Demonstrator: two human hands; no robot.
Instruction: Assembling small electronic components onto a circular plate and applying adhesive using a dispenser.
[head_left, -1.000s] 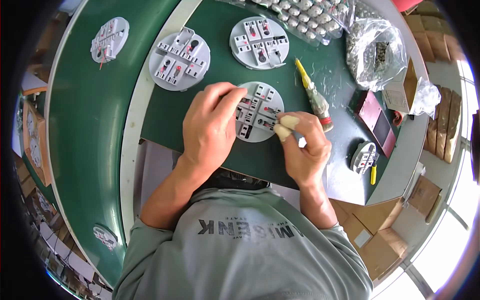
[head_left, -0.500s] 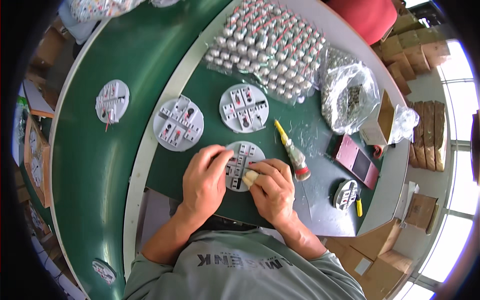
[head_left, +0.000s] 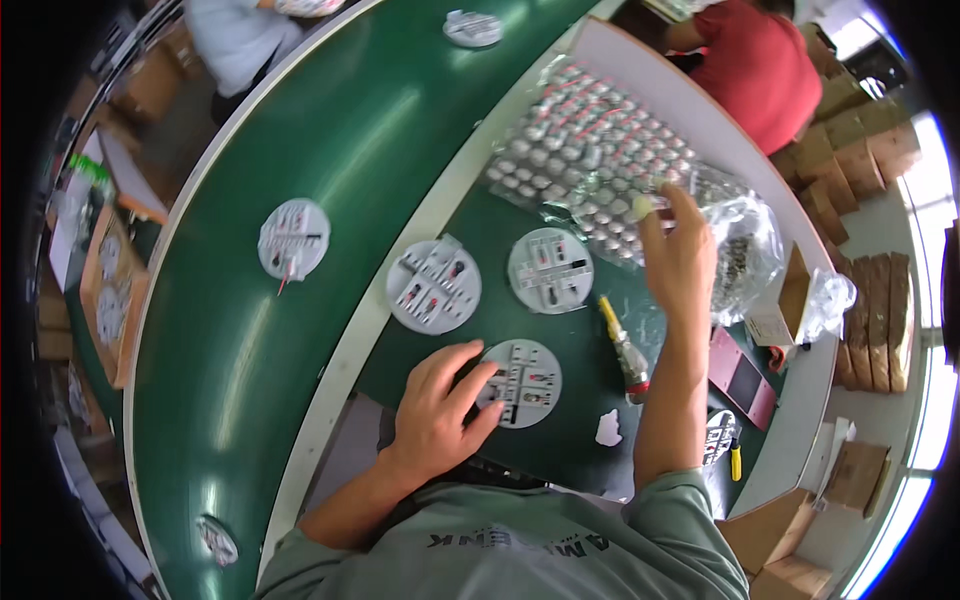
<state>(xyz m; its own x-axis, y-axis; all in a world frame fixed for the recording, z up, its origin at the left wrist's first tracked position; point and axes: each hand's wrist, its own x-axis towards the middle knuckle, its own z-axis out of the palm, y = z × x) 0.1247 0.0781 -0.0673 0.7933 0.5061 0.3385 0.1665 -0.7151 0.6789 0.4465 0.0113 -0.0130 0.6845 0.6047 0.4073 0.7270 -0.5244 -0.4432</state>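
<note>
Below, shirt lettering (head_left: 577, 547), left hand (head_left: 436, 415) at disc (head_left: 529, 383)

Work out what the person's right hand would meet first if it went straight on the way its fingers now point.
Most likely the rows of round silvery parts, just ahead of the right hand; how high the hand is above them is unclear from this single view.

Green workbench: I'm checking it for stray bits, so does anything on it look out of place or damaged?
Yes: a ragged white scrap lies on the green workbench, to the right of the grey component disc at the left hand. Its jagged outline looks odd beside the round disc, though its material is unclear.
</note>
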